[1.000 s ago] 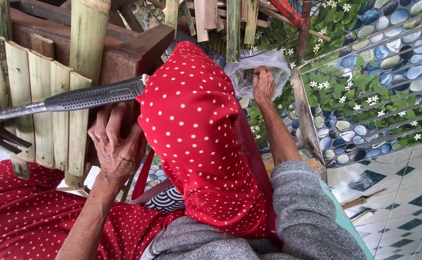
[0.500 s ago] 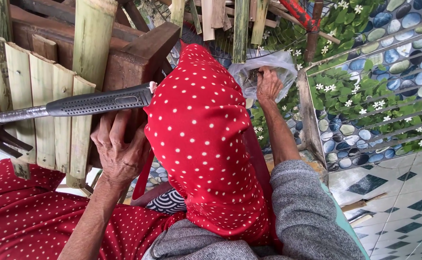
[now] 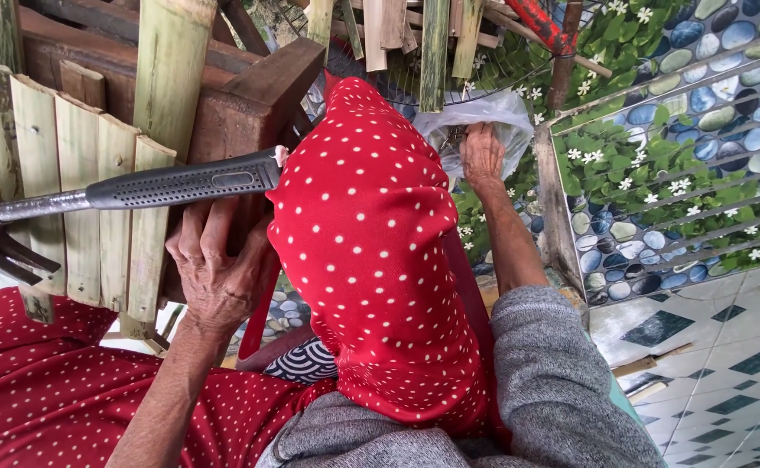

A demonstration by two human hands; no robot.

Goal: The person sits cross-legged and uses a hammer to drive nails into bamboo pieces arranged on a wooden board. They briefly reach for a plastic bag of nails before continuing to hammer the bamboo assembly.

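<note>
We found the left hand (image 3: 217, 270) closed about the butt end of a hammer (image 3: 181, 184), its black grip lying level across a panel of split bamboo slats (image 3: 77, 204) and its steel head off at the left edge of the view. The right hand (image 3: 482, 152) was reached forward with its fingers sunk in the mouth of a clear plastic bag (image 3: 494, 111). Whether it had pinched anything inside we could not tell, as the film hid the fingertips. We judged the step in hand to be the fetching of a small piece from the bag, with the hammer held ready but idle against the slats. The next move would call for a clean withdrawal of the right hand without dragging the bag along, and a steadier grip nearer the middle of the handle before any blow. Room was tight: a red white-spotted cloth (image 3: 371, 251) stood between the two arms, a dark timber beam (image 3: 254, 100) crowded just above the grip, and a wire mesh over pebbles (image 3: 692, 165) closed the right side. Open space lay only towards the tiled floor (image 3: 727, 355)
</note>
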